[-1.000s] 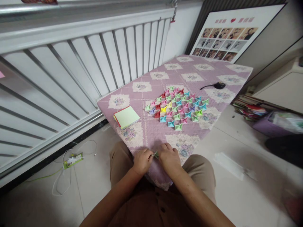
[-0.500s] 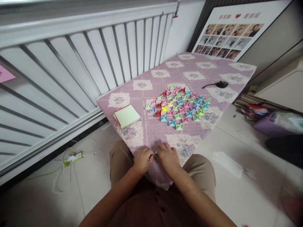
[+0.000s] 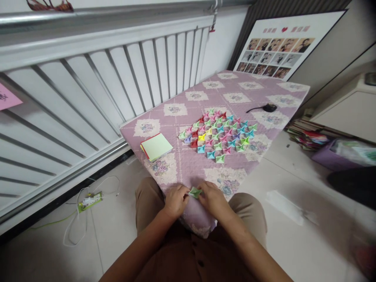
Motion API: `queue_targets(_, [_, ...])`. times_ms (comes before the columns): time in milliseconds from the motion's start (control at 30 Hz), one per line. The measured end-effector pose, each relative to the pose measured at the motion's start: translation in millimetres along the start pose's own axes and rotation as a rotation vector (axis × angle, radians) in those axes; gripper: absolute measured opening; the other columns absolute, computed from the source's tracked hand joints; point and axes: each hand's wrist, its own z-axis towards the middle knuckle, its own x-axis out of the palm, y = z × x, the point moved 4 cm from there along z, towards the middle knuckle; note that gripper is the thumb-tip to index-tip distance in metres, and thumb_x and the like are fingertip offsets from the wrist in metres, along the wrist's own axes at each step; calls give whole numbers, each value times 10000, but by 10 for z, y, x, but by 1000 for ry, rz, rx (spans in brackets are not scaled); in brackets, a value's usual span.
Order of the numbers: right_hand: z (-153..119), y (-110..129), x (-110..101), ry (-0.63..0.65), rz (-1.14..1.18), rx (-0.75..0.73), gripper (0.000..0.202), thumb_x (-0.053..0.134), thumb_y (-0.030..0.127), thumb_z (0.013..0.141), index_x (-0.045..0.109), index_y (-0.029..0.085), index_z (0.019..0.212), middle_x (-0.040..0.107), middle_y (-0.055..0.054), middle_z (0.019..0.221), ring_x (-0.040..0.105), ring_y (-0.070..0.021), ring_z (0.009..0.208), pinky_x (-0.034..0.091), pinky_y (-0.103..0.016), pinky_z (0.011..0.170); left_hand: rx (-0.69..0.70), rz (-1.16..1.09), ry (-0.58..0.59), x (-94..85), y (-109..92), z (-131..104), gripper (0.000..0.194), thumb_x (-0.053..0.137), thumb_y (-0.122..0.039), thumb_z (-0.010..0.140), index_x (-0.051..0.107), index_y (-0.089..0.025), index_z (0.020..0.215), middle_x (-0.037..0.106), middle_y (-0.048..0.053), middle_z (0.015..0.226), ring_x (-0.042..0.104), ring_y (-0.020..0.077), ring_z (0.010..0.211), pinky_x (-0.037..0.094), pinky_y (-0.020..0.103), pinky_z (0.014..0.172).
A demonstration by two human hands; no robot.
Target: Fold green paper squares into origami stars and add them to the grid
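A small light-green origami piece [image 3: 194, 192], folded to a pointed, boat-like form, is between my two hands at the near corner of the table. My left hand [image 3: 175, 201] pinches its left tip with thumb and forefinger. On the other side, my right hand [image 3: 212, 199] grips the right end, its fingers curled. Beyond them, rows of folded paper pieces [image 3: 219, 146] in green, pink, red, blue and yellow stand close together. To the left lies a stack of square paper sheets [image 3: 156, 147], pale green on top, with red and yellow edges showing.
A purple floral cloth covers the table [image 3: 190, 166]. A small black object with a cord [image 3: 269, 107] lies toward the far right. The white radiator [image 3: 88, 94] runs along the left side. On the floor are a power strip [image 3: 89, 200] and a purple bin [image 3: 329, 154].
My hands have moved slightly apart, and the green origami piece, mostly hidden by my fingers before, now shows its opened shape. The camera view has shifted a little.
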Motion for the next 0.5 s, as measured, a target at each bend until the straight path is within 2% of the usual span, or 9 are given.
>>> queue_targets(100, [-76, -272, 13, -112, 194, -8, 185, 504, 154, 761, 586, 180, 925, 632, -60, 929, 576, -184, 920, 427, -301, 850, -26, -16, 13, -12, -9, -2, 208, 535, -156, 801, 605, -227, 983, 643, 12, 964, 570, 179, 939, 416, 294, 839])
queue_targets(200, [-158, -488, 96, -155, 283, 61, 171, 476, 179, 755, 585, 174, 887, 636, -56, 856, 600, -183, 825, 457, -304, 788, -54, -40, 10, -24, -19, 6, 210, 534, -151, 797, 599, -223, 984, 649, 7, 941, 578, 171, 910, 418, 281, 815])
queue_targets(500, [-214, -532, 195, -313, 459, 125, 136, 487, 237, 746, 602, 192, 802, 647, -50, 781, 600, -190, 752, 481, -330, 754, -48, -52, -32, 43, -25, 31, 123, 536, -165, 804, 590, -205, 907, 645, 8, 871, 586, 160, 825, 415, 263, 754])
